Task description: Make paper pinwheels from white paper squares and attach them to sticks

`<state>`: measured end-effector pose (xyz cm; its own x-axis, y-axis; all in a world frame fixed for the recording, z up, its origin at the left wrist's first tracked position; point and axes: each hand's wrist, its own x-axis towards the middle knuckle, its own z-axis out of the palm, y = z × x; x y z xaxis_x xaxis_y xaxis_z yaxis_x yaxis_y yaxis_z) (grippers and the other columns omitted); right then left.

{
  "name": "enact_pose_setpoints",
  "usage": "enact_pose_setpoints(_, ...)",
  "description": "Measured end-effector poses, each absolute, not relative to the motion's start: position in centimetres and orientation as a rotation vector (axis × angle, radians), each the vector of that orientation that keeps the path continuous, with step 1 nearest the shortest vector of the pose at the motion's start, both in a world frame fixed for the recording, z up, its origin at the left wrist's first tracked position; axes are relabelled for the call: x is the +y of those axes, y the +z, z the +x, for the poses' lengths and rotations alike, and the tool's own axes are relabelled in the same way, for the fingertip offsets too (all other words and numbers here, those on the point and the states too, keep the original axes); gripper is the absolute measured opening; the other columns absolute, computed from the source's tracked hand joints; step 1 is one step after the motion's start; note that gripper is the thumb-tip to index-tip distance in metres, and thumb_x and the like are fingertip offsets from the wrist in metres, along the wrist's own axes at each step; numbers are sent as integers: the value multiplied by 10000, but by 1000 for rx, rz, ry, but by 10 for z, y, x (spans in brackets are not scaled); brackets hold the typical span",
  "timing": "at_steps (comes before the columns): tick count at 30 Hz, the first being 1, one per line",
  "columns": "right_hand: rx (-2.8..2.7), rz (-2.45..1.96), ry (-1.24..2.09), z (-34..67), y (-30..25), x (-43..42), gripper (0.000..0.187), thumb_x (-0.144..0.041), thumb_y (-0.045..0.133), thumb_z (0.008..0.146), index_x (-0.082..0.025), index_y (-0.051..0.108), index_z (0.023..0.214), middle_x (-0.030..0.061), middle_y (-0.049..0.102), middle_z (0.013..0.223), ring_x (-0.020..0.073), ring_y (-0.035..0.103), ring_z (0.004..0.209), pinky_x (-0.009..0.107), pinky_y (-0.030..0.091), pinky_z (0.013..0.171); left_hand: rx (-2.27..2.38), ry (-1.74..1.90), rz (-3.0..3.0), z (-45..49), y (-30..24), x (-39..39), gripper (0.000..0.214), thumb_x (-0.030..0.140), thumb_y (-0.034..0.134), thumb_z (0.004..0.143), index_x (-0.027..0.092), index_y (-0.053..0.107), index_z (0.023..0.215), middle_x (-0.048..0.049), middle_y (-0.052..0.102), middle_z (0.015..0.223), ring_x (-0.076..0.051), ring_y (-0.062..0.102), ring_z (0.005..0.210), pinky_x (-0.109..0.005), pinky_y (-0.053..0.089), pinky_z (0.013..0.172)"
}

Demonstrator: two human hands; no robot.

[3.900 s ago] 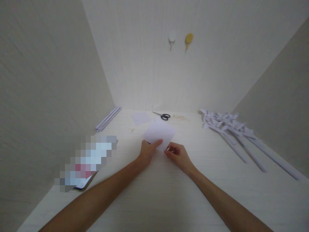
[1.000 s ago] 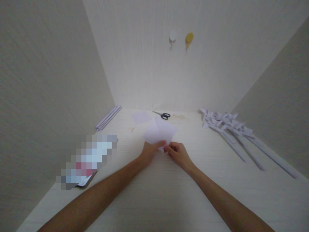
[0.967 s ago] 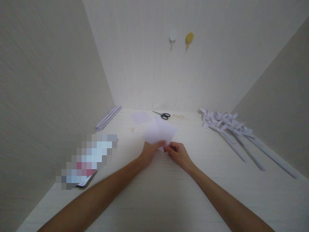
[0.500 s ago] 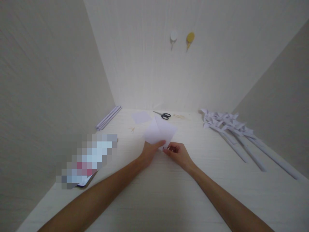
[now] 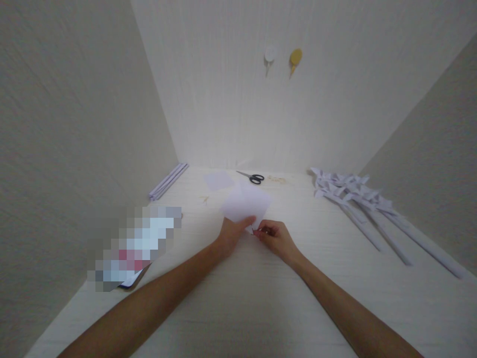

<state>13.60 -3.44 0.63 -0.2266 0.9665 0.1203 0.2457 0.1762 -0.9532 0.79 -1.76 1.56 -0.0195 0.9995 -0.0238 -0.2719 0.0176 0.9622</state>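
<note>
A square white sheet of paper (image 5: pixel 246 201) with a slit or crease at its far edge is held up above the table, one corner towards me. My left hand (image 5: pixel 234 234) is closed on its near left side, thumb lying on top and fingers beneath. At the near corner, my right hand (image 5: pixel 274 233) is closed in a pinch, fingertips against or right beside the paper. A small reddish spot and a thin dark mark show by those fingertips; what they grip is too small to make out.
Behind the paper lie scissors (image 5: pixel 255 178), a flat paper square (image 5: pixel 218 181) and small tan bits (image 5: pixel 276 179). Rolled paper sticks (image 5: pixel 169 181) lie left, above a blurred phone (image 5: pixel 134 278). Several paper pinwheels (image 5: pixel 346 189) on sticks lie right. Two hooks, one yellow (image 5: pixel 295 56), hang on the wall.
The paper has tilted and shifted very slightly left. A reddish spot shows more plainly at my right fingertips. Both hands keep almost the same place.
</note>
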Motion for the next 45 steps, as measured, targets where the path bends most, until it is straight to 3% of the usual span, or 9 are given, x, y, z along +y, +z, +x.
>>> enact_pose_setpoints(10, -1591, -1223, 1121, 134, 15, -39, 142, -302, 546, 639, -163, 530, 614, -48, 451, 459, 59, 339, 381, 189, 227, 375, 1048, 1337, 1019, 7, 16, -18, 317, 245, 660, 527, 137, 594, 818, -70, 624, 882, -175, 566, 789, -316, 426, 755)
enact_pose_setpoints(22, -1538, -1282, 1053, 133, 4, -35, 237, -357, 591, 610, -158, 514, 505, -44, 451, 404, 57, 343, 363, 188, 231, 358, 1046, 1296, 1090, 8, 21, -22, 296, 219, 656, 526, 147, 597, 807, -59, 634, 861, -176, 573, 788, -310, 431, 749)
enact_pose_setpoints(33, -1549, -1304, 943, 133, 4, -36, 225, -344, 582, 615, -155, 536, 501, 9, 544, 479, 97, 449, 437, 210, 336, 412, 1033, 1265, 1125, 8, 19, -20, 284, 228, 655, 522, 146, 608, 790, -57, 637, 845, -175, 577, 771, -316, 435, 740)
enact_pose_setpoints(45, -1637, -1275, 980, 135, 2, -34, 199, -335, 563, 638, -147, 588, 576, -30, 469, 452, 63, 356, 394, 198, 257, 389, 966, 1257, 1131, 7, 18, -21, 308, 264, 663, 518, 139, 611, 795, -64, 631, 879, -164, 573, 774, -285, 445, 707)
